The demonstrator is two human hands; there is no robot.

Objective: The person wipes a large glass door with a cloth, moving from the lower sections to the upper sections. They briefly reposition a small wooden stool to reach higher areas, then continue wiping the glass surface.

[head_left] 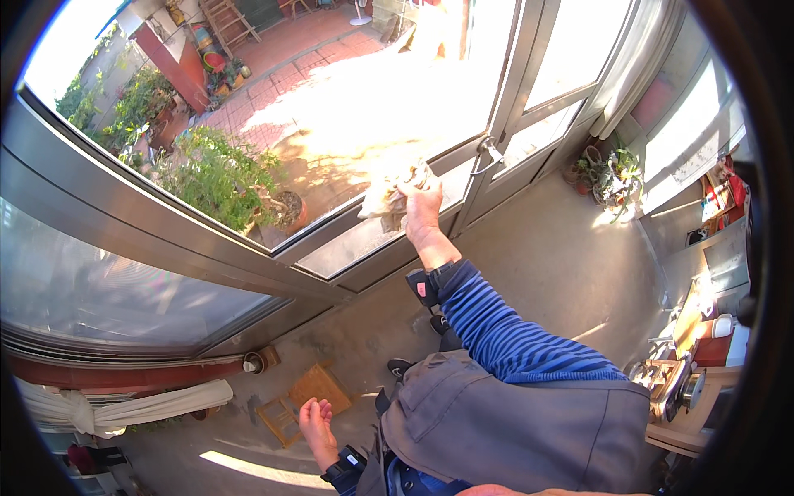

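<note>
My right hand [423, 208] is stretched out in front of me, closed on a crumpled pale cloth [386, 193]. The cloth lies against the glass door at its metal crossbar [329, 230]. To the right of that hand is the door's lever handle [490, 150]. My left hand [317, 431] hangs low near my body, fingers loosely curled and apart, with no object in it. It is nearest to a small wooden stool [319, 390] on the floor. Both wrists wear dark bands.
Beyond the glass are a leafy potted plant [217, 180] and a paved yard. Potted plants [605, 170] stand by the right wall. A tied white curtain [161, 406] hangs at lower left. Wooden furniture [698, 397] is at right, and a person [87, 459] appears far at lower left.
</note>
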